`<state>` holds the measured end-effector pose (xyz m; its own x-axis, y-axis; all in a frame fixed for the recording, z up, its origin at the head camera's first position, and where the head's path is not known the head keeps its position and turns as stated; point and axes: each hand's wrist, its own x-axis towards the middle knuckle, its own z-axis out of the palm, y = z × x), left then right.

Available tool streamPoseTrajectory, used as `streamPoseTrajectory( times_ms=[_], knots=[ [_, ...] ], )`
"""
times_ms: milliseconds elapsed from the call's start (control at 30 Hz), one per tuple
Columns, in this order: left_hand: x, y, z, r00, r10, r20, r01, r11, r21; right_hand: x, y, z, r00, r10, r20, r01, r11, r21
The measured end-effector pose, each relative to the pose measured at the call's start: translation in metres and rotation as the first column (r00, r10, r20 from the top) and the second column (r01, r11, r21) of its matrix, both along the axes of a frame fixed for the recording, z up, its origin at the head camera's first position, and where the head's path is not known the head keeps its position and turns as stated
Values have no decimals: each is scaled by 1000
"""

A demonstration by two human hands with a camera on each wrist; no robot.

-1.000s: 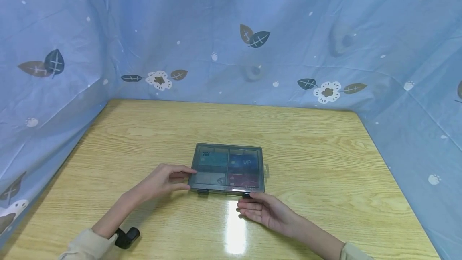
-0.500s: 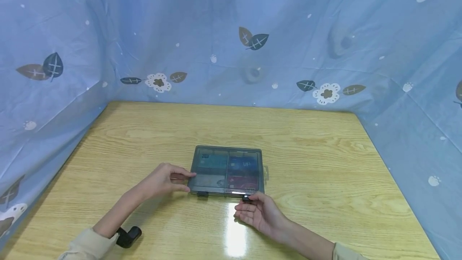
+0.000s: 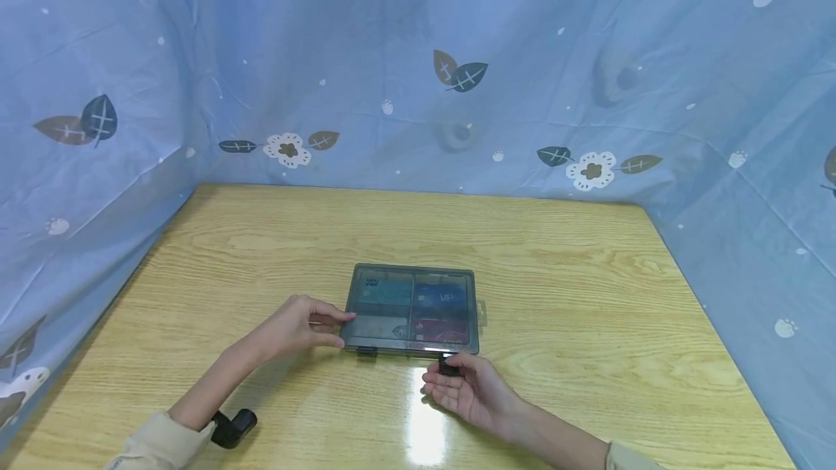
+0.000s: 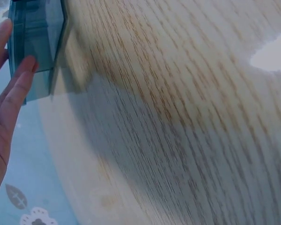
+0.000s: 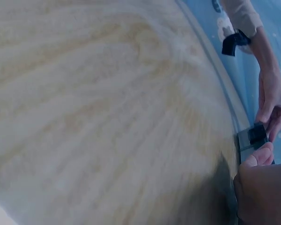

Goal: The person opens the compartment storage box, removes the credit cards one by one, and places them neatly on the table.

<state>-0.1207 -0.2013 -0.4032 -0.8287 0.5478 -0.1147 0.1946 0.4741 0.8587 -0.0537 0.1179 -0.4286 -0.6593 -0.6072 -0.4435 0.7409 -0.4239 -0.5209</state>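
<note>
A translucent dark plastic storage box (image 3: 379, 321) lies on the table, its lid down. Cards show through the lid: a teal card (image 3: 385, 290), a dark blue card (image 3: 444, 297) marked VIP and a dark red card (image 3: 440, 329). My left hand (image 3: 297, 328) touches the box's left end, fingers fairly straight, thumb near the front corner. At the front edge my right hand (image 3: 480, 394) pinches the right latch (image 3: 448, 367) with thumb and fingers; the latch sticks out towards me. The left latch (image 3: 367, 351) sits against the front edge.
The wooden table (image 3: 588, 296) is bordered at the back and sides by a blue patterned cloth (image 3: 392, 56). A black device (image 3: 234, 428) sits at my left wrist. A small hanging tab (image 3: 482, 312) juts from the box's right end.
The right latch has swung outward and down from the box's front edge under my right thumb. My right hand has shifted slightly towards me and left; my left hand stays on the box.
</note>
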Motion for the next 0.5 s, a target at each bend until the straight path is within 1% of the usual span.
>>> streamPoseTrajectory(
  times_ms=[167, 267, 400, 500],
  knots=[
    [0, 0, -1, 1000, 6, -16, -6, 1000, -13, 6, -8, -3, 998, 62, 1, -62, 998, -25],
    [0, 0, -2, 1000, 5, -25, -6, 1000, -14, 8, -12, -4, 999, 49, 2, -49, 999, -5],
    [1, 0, -2, 1000, 1, -13, -1, 1000, -2, 11, -16, -3, 1000, -1, 25, 0, 999, 41],
    [1, 0, 0, 1000, 2, -3, -2, 1000, 0, 15, -18, -1, 999, 0, 36, -2, 998, 56]
  ],
)
